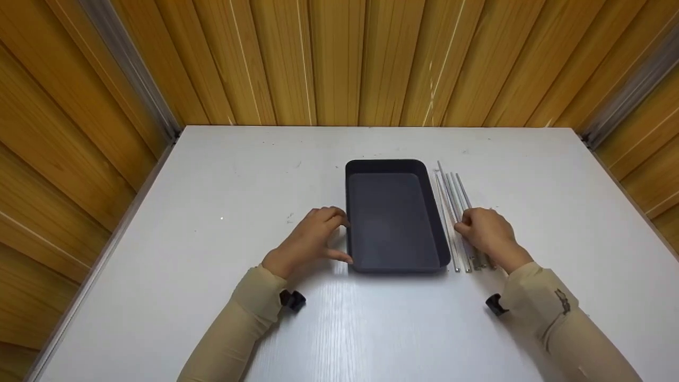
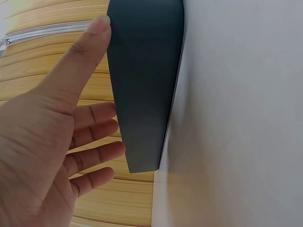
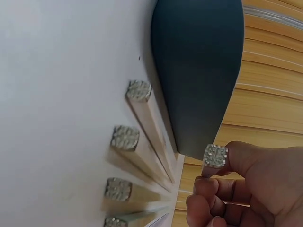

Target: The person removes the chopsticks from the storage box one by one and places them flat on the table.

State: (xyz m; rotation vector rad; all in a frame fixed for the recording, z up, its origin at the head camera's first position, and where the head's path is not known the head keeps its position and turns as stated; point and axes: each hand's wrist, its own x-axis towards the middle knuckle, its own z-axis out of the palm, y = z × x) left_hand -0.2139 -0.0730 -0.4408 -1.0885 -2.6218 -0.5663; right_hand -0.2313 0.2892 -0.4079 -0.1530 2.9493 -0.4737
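A dark grey rectangular tray (image 1: 392,228) lies flat on the white table. My left hand (image 1: 313,236) is at its left side, thumb and fingers spread apart; in the left wrist view the thumb tip touches the upper edge of the tray's wall (image 2: 144,90), with the other fingertips close beside it. Right of the tray, several slim silvery square rods (image 1: 449,233) lie side by side, nearly parallel to it. My right hand (image 1: 488,231) pinches one rod (image 3: 215,156) between thumb and curled fingers, raised off the table. Its glittery end faces the right wrist camera.
The white table (image 1: 223,175) carries the tray and rods. Wood-patterned panels (image 1: 339,63) stand along its back and sides, with metal corner posts (image 1: 130,66). A black wrist camera (image 1: 293,301) sits below the left cuff, another (image 1: 496,305) below the right.
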